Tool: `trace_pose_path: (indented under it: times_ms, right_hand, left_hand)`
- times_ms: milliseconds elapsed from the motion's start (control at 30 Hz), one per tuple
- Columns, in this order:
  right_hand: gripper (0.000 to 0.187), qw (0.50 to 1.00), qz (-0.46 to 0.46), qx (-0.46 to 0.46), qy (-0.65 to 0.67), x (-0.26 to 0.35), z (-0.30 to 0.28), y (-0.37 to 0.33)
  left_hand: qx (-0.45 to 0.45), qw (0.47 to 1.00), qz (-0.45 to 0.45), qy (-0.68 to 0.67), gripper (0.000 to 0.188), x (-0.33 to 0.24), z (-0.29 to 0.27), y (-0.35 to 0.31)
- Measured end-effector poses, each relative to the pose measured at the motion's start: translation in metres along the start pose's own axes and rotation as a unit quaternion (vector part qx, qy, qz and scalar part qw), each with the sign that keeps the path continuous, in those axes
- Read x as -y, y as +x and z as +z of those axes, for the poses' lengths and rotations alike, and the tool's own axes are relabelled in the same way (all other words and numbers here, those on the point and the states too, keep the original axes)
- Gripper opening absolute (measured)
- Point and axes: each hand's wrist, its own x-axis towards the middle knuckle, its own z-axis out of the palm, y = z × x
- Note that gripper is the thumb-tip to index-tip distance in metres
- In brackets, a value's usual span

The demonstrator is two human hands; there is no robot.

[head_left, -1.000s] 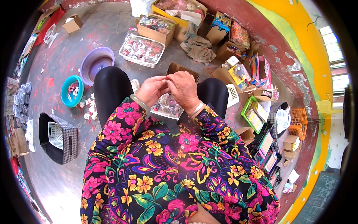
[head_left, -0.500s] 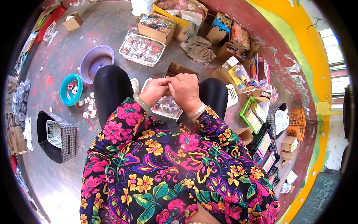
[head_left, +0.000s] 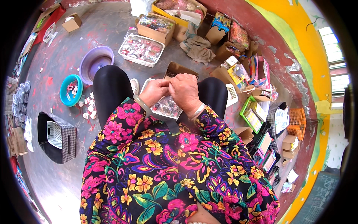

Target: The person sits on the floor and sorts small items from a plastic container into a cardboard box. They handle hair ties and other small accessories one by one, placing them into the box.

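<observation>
Close together above my lap, my left hand [head_left: 154, 92] and my right hand [head_left: 185, 93] meet at the fingertips. The left thumb and forefinger are pinched, and the right fingers curl inward against them. Whatever they grip is too small or too hidden to make out. Below the hands, between my knees, a white basket [head_left: 146, 83] holds small clear-wrapped packets [head_left: 167, 105], partly covered by my hands and sleeves. Just beyond the fingers stands an open cardboard box [head_left: 182, 70], its inside mostly hidden.
Ahead, a white basket of packets [head_left: 141, 50] stands beside a filled carton [head_left: 156, 27]. A purple basin [head_left: 86, 67], a teal basin [head_left: 64, 91] and a checkered bin [head_left: 67, 143] sit leftward. To the right are a green tray [head_left: 247, 118], black crates [head_left: 266, 149] and an orange crate [head_left: 297, 121].
</observation>
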Motion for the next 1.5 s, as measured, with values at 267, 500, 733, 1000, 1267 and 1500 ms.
trace_pose_path:
  times_ms: [267, 500, 733, 1000, 1267, 1500]
  right_hand:
    - [0.007, 1.000, 0.013, -0.008, 0.018, 0.001, -0.003, 0.002]
    - [0.007, 1.000, 0.006, -0.003, -0.012, 0.000, -0.002, 0.001]
    - [0.007, 0.996, 0.050, -0.016, 0.066, -0.006, -0.006, 0.002]
    - [0.011, 0.777, 0.328, 0.023, 0.536, -0.036, -0.030, 0.000]
    - [0.014, 0.610, 0.383, -0.163, 0.674, -0.090, -0.090, -0.043]
    - [0.014, 0.708, 0.462, -0.240, 0.477, -0.154, -0.116, -0.158]
  left_hand:
    - [-0.023, 0.998, 0.044, 0.028, 0.019, 0.001, 0.002, 0.001]
    - [-0.051, 0.987, 0.082, 0.127, 0.017, 0.016, -0.004, 0.009]
    - [-0.052, 0.992, 0.083, 0.084, 0.016, 0.018, -0.005, 0.012]
    - [-0.015, 0.997, 0.047, -0.057, 0.022, -0.009, 0.008, 0.001]
    - [-0.031, 0.991, 0.035, -0.123, 0.022, -0.017, 0.007, -0.003]
    - [-0.041, 0.991, 0.041, -0.123, 0.021, -0.028, 0.012, -0.008]
